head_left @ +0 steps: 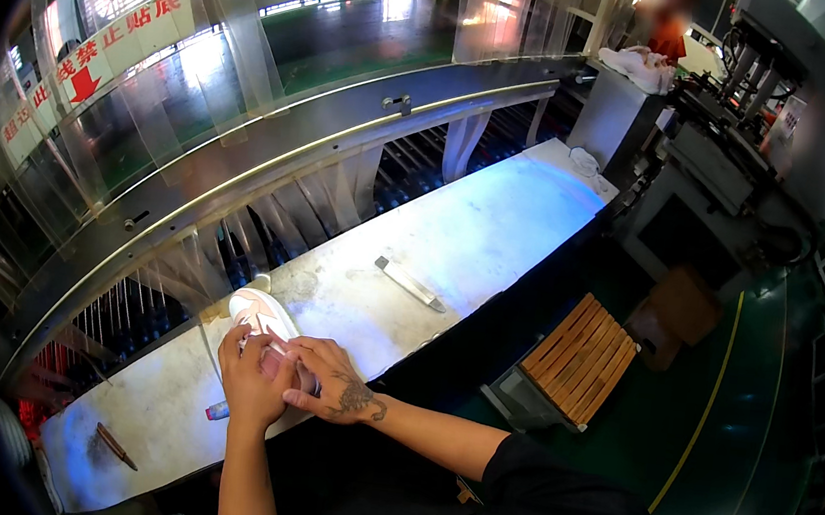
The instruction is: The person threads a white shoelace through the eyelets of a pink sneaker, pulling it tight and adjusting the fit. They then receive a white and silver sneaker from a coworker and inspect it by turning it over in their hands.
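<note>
A white and pink sneaker (266, 315) rests at the near left part of the long white bench, its toe pointing away from me. Both of my hands are closed around its upper. My left hand (253, 384) grips the left side, while my right hand (331, 382) wraps over the right side near the ankle opening. The fingers cover much of the sneaker's middle and heel. Beside my left wrist lies a small blue and red object (217, 410), partly hidden.
A flat pale tool with a dark end (410, 284) lies mid-bench (497, 221); a thin brown stick (116, 447) lies at its left end. Behind runs a roller conveyor with clear strip curtains (344, 190). At right are a slatted wooden platform (578, 360) and a dark machine (711, 188).
</note>
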{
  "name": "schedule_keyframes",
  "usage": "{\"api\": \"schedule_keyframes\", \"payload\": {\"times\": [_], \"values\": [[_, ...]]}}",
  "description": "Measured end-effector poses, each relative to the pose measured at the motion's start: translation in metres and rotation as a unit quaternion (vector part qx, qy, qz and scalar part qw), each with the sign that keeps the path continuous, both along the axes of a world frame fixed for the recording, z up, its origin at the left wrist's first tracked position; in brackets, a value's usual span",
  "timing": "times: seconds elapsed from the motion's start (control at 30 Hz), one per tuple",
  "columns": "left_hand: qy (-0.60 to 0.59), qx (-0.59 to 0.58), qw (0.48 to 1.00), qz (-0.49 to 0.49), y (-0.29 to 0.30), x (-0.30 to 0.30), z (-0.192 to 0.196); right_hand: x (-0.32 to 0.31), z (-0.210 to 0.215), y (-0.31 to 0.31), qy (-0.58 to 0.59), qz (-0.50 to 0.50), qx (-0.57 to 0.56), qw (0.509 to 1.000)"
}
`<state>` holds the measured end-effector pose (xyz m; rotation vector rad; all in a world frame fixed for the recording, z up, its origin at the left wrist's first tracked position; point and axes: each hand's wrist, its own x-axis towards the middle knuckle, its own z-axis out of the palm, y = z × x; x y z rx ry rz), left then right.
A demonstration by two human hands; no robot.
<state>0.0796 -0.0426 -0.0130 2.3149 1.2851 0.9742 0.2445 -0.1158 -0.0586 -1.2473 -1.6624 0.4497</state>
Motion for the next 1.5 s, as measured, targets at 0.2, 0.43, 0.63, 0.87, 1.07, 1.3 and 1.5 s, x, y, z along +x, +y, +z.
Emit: {"api": "schedule_keyframes", "payload": {"times": [0.2, 0.43, 0.63, 0.87, 1.07, 1.3, 1.5], "values": [[-0.104, -0.008, 0.994, -0.025, -0.012, -0.019, -0.004, -0.025, -0.009, -0.005, -0.032, -0.042, 0.051, 0.997], [-0.035, -0.026, 0.999, -0.01, -0.046, -0.05, 0.025, -0.065, -0.013, -0.03, 0.032, -0.089, -0.022, 0.995], [0.188, -0.092, 0.978, 0.012, -0.054, -0.062, 0.049, -0.081, -0.015, -0.039, -0.029, -0.064, 0.007, 0.997], [0.303, -0.044, 0.952, -0.014, -0.042, -0.043, 0.064, -0.083, -0.008, -0.041, -0.054, -0.085, -0.017, 0.995], [0.369, -0.087, 0.925, 0.001, -0.031, -0.041, 0.051, -0.085, -0.001, -0.039, -0.133, -0.073, -0.062, 0.986], [0.061, 0.149, 0.987, 0.026, -0.035, -0.057, 0.027, -0.071, 0.008, -0.039, -0.009, 0.016, -0.031, 0.999], [-0.132, -0.074, 0.987, 0.057, -0.029, -0.07, 0.016, -0.076, -0.012, -0.042, -0.03, -0.019, 0.012, 0.999]]}}
